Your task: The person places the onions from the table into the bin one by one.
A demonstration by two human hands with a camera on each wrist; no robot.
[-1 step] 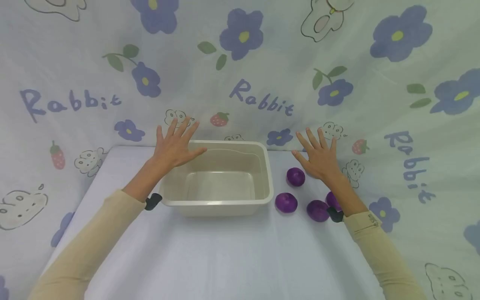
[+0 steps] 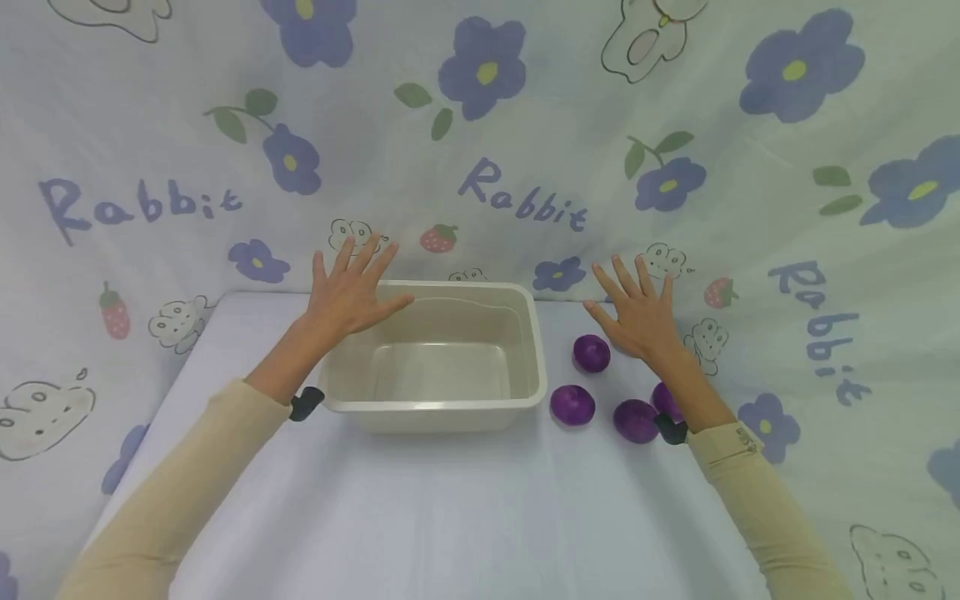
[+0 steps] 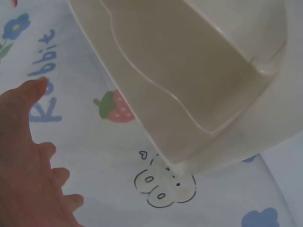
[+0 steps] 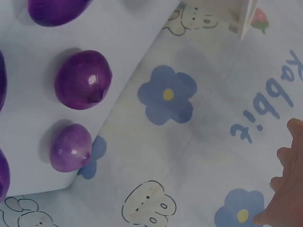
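My left hand (image 2: 348, 292) hovers over the back left corner of a cream plastic tub (image 2: 435, 406), fingers spread and holding nothing. The tub's inside is bare. To the tub's right, several purple onions (image 2: 572, 406) lie on the white table. My right hand (image 2: 637, 312), also spread and holding nothing, is raised above the rearmost of them. One onion (image 2: 666, 402) is partly covered by my right forearm. The right wrist view shows a dark onion (image 4: 83, 79) and a smaller, paler onion (image 4: 71, 147) near the table edge.
A white curtain (image 2: 405, 175) printed with flowers, rabbits and strawberries hangs right behind the table (image 2: 450, 517) and along its sides. The tub stands close to the table's back edge. A dark strap piece (image 2: 306, 403) shows at the left wrist, another (image 2: 671, 430) at the right.
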